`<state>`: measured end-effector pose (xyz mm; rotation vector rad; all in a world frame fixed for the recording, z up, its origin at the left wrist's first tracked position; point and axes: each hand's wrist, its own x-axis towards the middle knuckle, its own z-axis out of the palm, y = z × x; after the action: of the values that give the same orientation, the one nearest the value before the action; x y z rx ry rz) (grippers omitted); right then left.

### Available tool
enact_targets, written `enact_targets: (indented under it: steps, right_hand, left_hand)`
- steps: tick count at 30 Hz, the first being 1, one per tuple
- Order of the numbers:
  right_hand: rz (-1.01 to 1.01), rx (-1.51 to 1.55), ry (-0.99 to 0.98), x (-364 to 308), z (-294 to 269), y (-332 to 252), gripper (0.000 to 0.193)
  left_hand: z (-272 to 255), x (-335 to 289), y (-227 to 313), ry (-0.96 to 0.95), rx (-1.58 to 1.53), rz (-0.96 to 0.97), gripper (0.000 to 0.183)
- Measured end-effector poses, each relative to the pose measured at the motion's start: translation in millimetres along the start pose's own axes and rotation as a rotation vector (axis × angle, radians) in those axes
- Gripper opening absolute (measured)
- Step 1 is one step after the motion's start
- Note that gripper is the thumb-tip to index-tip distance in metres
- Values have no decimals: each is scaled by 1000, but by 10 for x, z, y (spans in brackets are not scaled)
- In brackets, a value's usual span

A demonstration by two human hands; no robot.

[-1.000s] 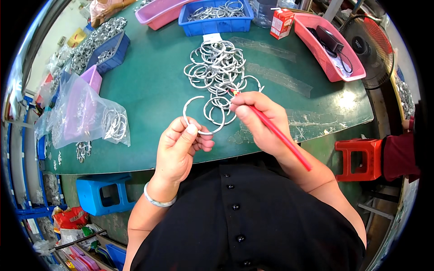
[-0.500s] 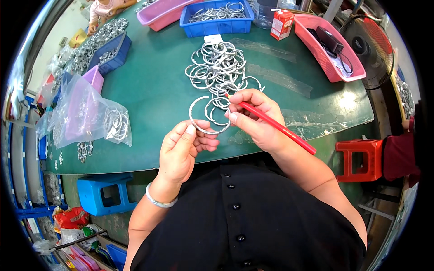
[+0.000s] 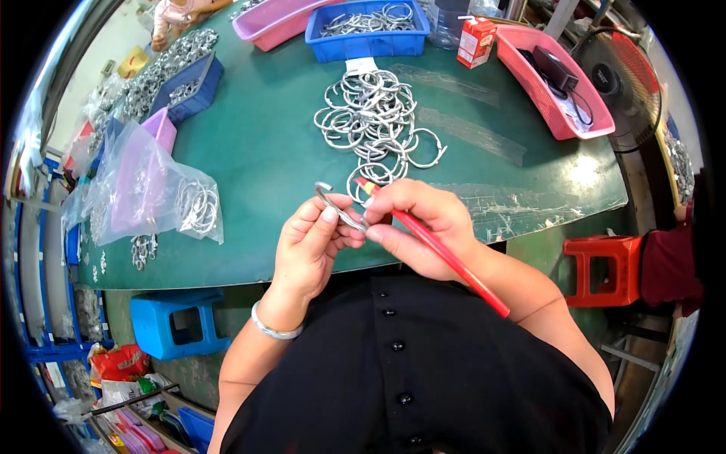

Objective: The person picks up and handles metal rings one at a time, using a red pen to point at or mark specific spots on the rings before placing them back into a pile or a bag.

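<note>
Over the front edge of the table, my left hand pinches a silver open bangle between thumb and fingers. The bangle is seen nearly edge-on. My right hand touches the bangle's other side with its thumb and is closed around a long red pencil-like tool. The tool's tip, with a yellow band, sticks out toward the table, and its shaft slants back over my wrist. Just beyond both hands lies a loose heap of silver bangles, with a few rings spread at its near end.
A blue bin of bangles stands behind the heap, beside a red drink carton and pink baskets. On the left are a plastic bag and metal pieces. Stools and a fan flank the table; another person sits far left.
The bangle has tilted from face-on to nearly edge-on, and both hands have come slightly closer to me. The red tool has turned a little steeper.
</note>
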<state>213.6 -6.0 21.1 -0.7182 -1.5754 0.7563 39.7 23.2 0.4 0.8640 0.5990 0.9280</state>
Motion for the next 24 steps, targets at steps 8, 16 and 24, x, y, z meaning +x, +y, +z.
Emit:
enact_targets:
  steps: [8,16,24]
  right_hand:
    - [-81,-87,4,13,74,-35,26]
    - [-13,-112,-4,8,18,51,26]
    - [95,-368,0,-42,-193,226,31]
  left_hand:
    - [-24,-9,-31,7,-80,-30,19]
    - [-125,-25,37,6,-137,-66,19]
    - [-398,-180,899,321,469,520,17]
